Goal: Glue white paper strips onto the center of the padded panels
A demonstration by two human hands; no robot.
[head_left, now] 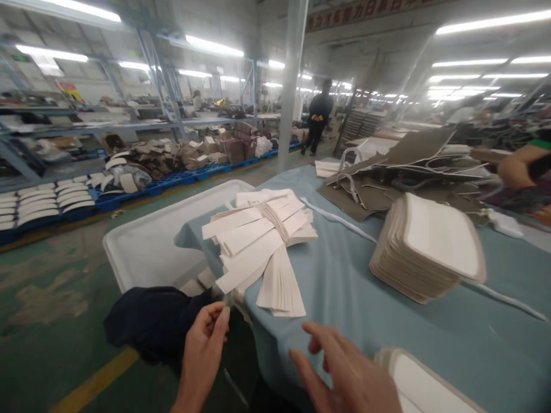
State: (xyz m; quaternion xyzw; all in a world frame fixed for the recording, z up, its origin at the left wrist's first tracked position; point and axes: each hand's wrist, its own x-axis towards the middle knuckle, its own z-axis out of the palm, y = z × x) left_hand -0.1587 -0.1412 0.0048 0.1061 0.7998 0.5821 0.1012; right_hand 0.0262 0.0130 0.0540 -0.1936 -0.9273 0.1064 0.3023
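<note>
My left hand (204, 344) is at the near-left corner of the blue-grey table (344, 287), fingers pinched together beside a dark blue cloth (155, 321); whether it pinches something small I cannot tell. My right hand (344, 373) hovers over the table's front edge with its fingers spread and nothing in it. Just beyond both hands lies a fanned bundle of long white strips (258, 241), tied at the middle. A stack of white rounded pads (430, 246) sits further right, and another such stack (430, 384) lies beside my right hand.
A white tray (150, 246) stands left of the table. Grey-brown cut pieces (408, 166) pile up at the table's far end, where another person's arm (520, 163) reaches in. Shelving and blue pallets with materials (172, 160) line the left. A person (319, 117) walks far off by a pillar.
</note>
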